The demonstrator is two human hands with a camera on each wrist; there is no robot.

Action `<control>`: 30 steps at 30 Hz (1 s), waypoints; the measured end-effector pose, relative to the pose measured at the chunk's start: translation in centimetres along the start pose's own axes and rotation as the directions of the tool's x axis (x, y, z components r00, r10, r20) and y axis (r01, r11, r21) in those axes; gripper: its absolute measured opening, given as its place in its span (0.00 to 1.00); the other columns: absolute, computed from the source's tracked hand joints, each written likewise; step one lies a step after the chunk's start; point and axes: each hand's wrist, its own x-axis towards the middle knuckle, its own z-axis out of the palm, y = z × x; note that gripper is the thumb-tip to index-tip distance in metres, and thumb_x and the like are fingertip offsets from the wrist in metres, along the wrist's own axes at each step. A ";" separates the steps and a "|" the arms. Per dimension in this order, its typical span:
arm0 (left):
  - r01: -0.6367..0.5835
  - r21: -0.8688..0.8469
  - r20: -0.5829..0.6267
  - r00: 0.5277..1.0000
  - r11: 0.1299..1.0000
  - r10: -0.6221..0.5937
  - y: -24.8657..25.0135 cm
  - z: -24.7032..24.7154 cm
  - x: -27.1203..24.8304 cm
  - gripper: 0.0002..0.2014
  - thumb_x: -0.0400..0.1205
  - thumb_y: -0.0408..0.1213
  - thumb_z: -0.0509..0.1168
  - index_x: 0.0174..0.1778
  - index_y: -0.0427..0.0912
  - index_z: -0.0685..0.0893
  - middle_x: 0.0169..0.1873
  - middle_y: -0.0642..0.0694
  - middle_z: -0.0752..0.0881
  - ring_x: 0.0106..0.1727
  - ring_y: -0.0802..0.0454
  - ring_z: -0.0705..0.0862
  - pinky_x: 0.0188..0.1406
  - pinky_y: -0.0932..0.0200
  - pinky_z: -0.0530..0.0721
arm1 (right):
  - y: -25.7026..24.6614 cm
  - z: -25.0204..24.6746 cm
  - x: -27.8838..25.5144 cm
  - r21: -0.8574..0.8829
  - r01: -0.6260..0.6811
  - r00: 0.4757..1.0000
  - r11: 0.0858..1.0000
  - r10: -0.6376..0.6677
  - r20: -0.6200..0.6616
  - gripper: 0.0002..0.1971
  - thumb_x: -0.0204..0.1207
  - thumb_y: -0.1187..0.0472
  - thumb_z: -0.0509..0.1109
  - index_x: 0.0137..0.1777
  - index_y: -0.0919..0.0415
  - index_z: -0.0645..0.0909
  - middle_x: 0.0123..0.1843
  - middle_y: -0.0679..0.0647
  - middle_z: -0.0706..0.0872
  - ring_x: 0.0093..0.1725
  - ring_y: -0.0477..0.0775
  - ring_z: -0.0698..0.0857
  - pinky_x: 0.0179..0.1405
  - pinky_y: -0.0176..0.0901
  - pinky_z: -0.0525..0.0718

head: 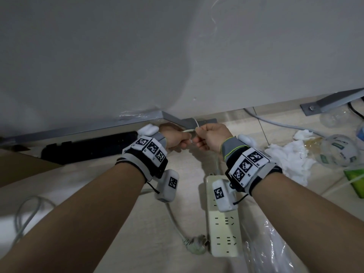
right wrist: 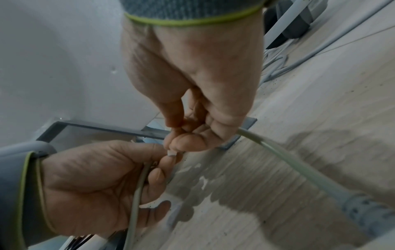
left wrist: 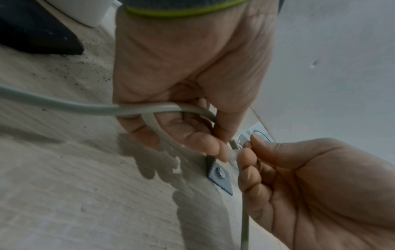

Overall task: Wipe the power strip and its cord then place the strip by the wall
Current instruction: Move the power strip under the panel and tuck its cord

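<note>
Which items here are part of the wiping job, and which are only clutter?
In the job:
power strip
cord, held by left hand and right hand
small white wipe pinched on the cord
wall

Clutter:
crumpled tissues
clear plastic cup
green packet
black strip

hands (head: 194,137): two
power strip (head: 224,231): one
plug (head: 196,244): one
crumpled white tissue heap (head: 289,154): one
clear plastic cups (head: 338,152): two
</note>
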 end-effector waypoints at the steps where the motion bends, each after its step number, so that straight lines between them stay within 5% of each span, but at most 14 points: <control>1: 0.003 0.004 0.005 1.000 1.000 -0.003 0.0 0.0 -0.1 0.11 0.78 0.43 0.67 0.34 0.41 0.86 0.28 0.45 0.86 0.29 0.49 0.82 0.23 0.65 0.74 | -0.1 0.0 0.0 0.003 0.001 1.000 1.000 -0.001 -0.004 0.11 0.82 0.62 0.67 0.36 0.62 0.80 0.27 0.55 0.86 0.22 0.50 0.79 0.22 0.39 0.81; 9: 0.011 -0.015 -0.008 1.000 1.000 -0.011 0.0 0.1 0.0 0.10 0.78 0.42 0.67 0.37 0.40 0.87 0.34 0.43 0.89 0.33 0.48 0.84 0.34 0.60 0.80 | -0.1 0.0 0.1 -0.034 0.029 0.999 0.999 -0.030 -0.023 0.12 0.81 0.62 0.67 0.36 0.62 0.80 0.28 0.56 0.86 0.23 0.50 0.80 0.21 0.37 0.80; 14: -0.018 -0.043 -0.027 1.000 0.999 0.017 0.0 0.1 -0.2 0.10 0.79 0.39 0.67 0.32 0.42 0.85 0.28 0.48 0.86 0.26 0.57 0.81 0.17 0.69 0.75 | 0.1 0.1 0.0 -0.046 0.019 1.000 0.999 -0.019 -0.006 0.11 0.81 0.61 0.68 0.36 0.61 0.81 0.29 0.56 0.87 0.24 0.50 0.80 0.24 0.39 0.80; 22: -0.015 -0.129 -0.053 0.999 0.992 0.009 -0.1 0.3 -0.3 0.06 0.69 0.38 0.74 0.29 0.41 0.86 0.26 0.46 0.87 0.26 0.53 0.83 0.15 0.70 0.72 | 0.1 -0.1 0.0 -0.136 0.045 0.999 0.990 -0.047 -0.013 0.07 0.77 0.60 0.73 0.39 0.61 0.84 0.30 0.53 0.85 0.23 0.49 0.78 0.19 0.36 0.79; 27: -0.009 -0.104 -0.075 0.997 0.995 0.001 -0.3 0.2 -0.1 0.11 0.70 0.46 0.74 0.28 0.43 0.86 0.19 0.50 0.84 0.19 0.58 0.78 0.14 0.72 0.67 | 0.6 0.4 0.2 -0.234 0.058 0.995 0.971 -0.076 -0.067 0.09 0.72 0.54 0.78 0.32 0.51 0.84 0.37 0.52 0.90 0.40 0.58 0.91 0.38 0.48 0.89; 30: 0.000 -0.077 -0.060 0.998 0.997 -0.004 0.0 0.1 -0.4 0.12 0.72 0.47 0.72 0.27 0.45 0.85 0.18 0.51 0.82 0.22 0.55 0.78 0.15 0.72 0.67 | 0.4 0.5 -0.2 -0.158 0.037 0.998 0.987 -0.046 -0.052 0.08 0.74 0.56 0.76 0.34 0.52 0.84 0.41 0.55 0.91 0.42 0.60 0.92 0.21 0.34 0.80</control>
